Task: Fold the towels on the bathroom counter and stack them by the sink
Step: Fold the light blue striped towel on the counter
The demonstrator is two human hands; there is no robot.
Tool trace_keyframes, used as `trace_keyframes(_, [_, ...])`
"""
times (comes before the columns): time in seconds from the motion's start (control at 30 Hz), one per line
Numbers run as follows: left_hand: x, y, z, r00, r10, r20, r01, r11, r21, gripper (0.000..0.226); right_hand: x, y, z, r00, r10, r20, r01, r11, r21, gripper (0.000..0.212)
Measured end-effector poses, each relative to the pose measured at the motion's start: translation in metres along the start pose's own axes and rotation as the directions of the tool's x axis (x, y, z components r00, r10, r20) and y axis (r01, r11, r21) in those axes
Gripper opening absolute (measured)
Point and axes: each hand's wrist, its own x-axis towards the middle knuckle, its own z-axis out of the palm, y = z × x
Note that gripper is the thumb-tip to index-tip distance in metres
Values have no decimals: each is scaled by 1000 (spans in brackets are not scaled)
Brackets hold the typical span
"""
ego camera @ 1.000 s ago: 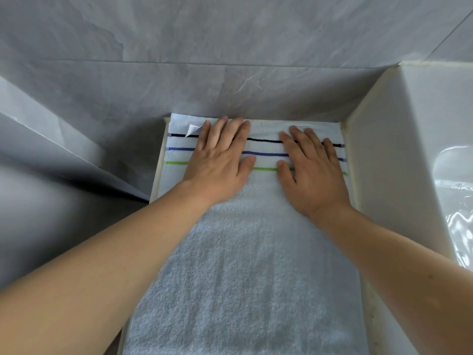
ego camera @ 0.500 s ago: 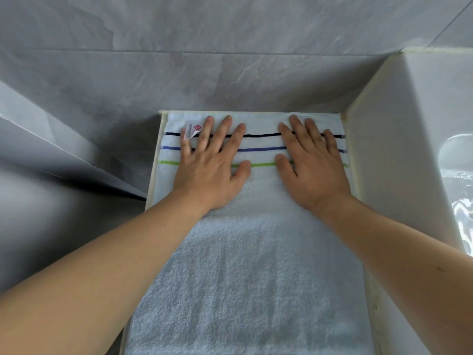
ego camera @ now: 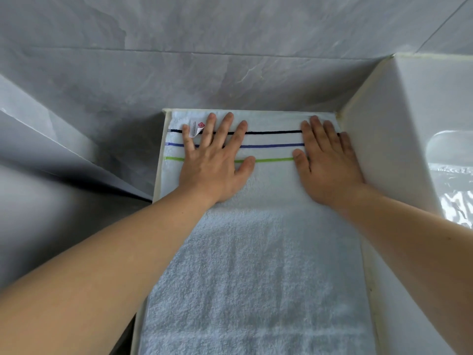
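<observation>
white terry towel point(ego camera: 256, 265) lies flat along narrow counter point(ego camera: 159, 162), striped end at 12 o'clock against the wall, sink point(ego camera: 409, 139) wall at 3 o'clock. left hand point(ego camera: 213, 165) flat, fingers spread, pressing stripes at 11 o'clock beside the label point(ego camera: 195, 128). right hand point(ego camera: 327, 165) flat, pressing at 1 o'clock, touching the sink wall. neither grasps. step judged: smoothing before a fold. next likely needs pinching both far corners, drawing them toward 6 o'clock, edges matched.
</observation>
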Motion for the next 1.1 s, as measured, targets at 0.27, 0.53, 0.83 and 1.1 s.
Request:
trace_keyframes(0.27, [3,2,4,1000,-1,-14,2,1000,13,70,-45,-41,15,998,-45,-42,50,990,131,64])
trace_keyframes(0.53, [-1,4,-6,996,-16,-86,8,996,-84,60,-42,-39,19,997,-33,-77,41,994,106,67])
trace_keyframes(0.83, [-112,10,-20,992,99,-74,-99,995,-1,67,-42,-38,19,996,-42,-75,49,993,103,67])
trace_keyframes(1.1, [-138,2,-4,991,81,106,-91,992,89,69,-41,-36,21,994,-51,-92,60,993,97,69])
